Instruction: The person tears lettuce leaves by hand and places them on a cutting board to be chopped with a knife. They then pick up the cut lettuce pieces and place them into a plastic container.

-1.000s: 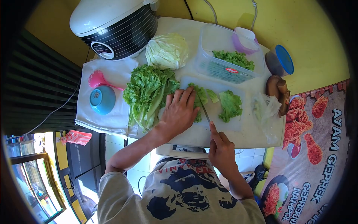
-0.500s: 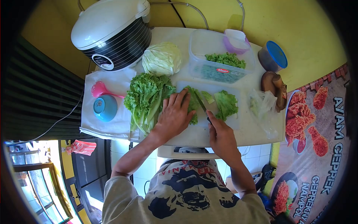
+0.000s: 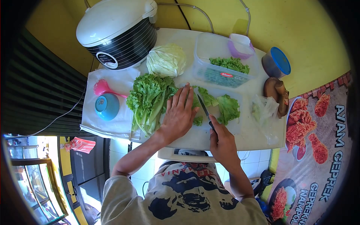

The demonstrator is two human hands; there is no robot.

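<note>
My left hand (image 3: pixel 180 113) lies flat with its fingers stretched out, at the left side of a white cutting board (image 3: pixel 233 129), touching lettuce pieces. Gripped in my right hand (image 3: pixel 224 144) is a knife (image 3: pixel 205 108) with a black handle, its blade pointing up and left over a cut lettuce piece (image 3: pixel 204 96). A separate lettuce leaf (image 3: pixel 228 108) rests on the board to the right of the blade. Left of my left hand sits a bunch of leafy lettuce (image 3: pixel 148 103); my palm hides what is directly beneath it.
Behind the board stand a cabbage (image 3: pixel 166 60) and a clear plastic container (image 3: pixel 204 73) holding chopped lettuce (image 3: pixel 229 64). A rice cooker (image 3: pixel 118 35), blue bowl (image 3: pixel 107 107) and pink ladle (image 3: pixel 103 88) are at left. A plastic bag (image 3: pixel 264 112) and blue-lidded tub (image 3: pixel 276 62) are at right.
My left hand's fingers have straightened and reach slightly farther forward. The knife has shifted a little, showing more of its handle. The whole view has moved slightly.
</note>
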